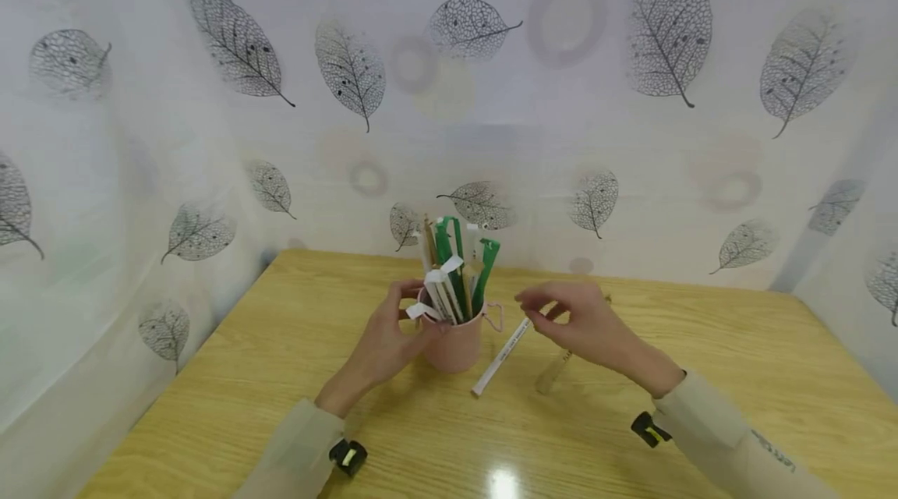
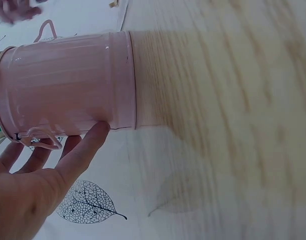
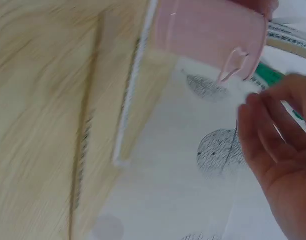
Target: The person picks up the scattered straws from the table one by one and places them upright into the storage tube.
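A small pink metal pail with wire handles on its sides stands upright on the table. My left hand holds it from the left, with the thumb against its wall and the fingers partly hidden behind. White paper-wrapped sticks and green strips stick up out of the pail. To its right, a long, thin white packet with printed letters lies on the table. My right hand hovers near the packet's far end, fingers loosely bent, with nothing seen between them.
A thin tan packet with print lies right of the white one, partly below the right hand. Leaf-patterned white cloth hangs behind the wooden table and along both sides.
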`<state>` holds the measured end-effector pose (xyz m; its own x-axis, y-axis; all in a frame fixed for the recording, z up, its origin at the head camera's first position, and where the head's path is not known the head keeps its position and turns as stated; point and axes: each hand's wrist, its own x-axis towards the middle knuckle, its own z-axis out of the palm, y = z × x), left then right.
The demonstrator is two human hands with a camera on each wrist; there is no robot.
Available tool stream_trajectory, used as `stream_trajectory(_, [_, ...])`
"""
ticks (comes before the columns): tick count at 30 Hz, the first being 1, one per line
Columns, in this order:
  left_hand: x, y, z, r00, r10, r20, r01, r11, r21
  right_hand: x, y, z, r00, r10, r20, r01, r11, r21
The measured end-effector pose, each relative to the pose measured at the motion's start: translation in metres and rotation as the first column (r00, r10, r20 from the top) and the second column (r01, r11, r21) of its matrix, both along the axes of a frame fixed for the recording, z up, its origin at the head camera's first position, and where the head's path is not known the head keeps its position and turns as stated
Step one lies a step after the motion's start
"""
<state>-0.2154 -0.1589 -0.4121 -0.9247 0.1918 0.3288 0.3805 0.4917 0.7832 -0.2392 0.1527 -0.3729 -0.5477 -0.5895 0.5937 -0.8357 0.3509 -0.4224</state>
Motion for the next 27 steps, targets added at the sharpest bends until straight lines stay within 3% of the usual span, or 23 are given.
stream_trajectory(3, [-0.001,0.0,-0.001,1.0,-0.003,-0.02,0.003,1.0,-0.013,0.003,0.016,-0.008,1.0,0.021,0.008,-0.022,0.977,0.211])
stream_trajectory(6, [-0.001,0.0,-0.001,1.0,-0.005,-0.022,0.004,1.0,-0.017,0.007,0.028,-0.015,1.0,0.016,0.025,-0.024,0.918,0.396])
stream_trajectory(8, [-0.001,0.0,-0.001,1.0,-0.003,-0.018,0.003,1.0,-0.018,0.01,0.033,-0.021,1.0,0.003,0.022,-0.013,0.884,0.468])
stream_trajectory(15, [-0.001,0.001,0.0,1.0,0.0,0.003,0.0,1.0,-0.009,0.014,0.036,-0.04,0.997,0.019,-0.078,0.025,0.852,0.523])
stream_trajectory(22, [-0.001,0.001,0.0,1.0,0.0,0.007,0.0,1.0,-0.004,0.017,0.031,-0.043,0.994,0.008,-0.105,0.058,0.787,0.614])
stream_trajectory(27, [-0.001,0.001,0.0,1.0,0.002,0.009,-0.002,1.0,0.001,0.019,0.03,-0.045,0.991,0.009,-0.133,0.077,0.779,0.623])
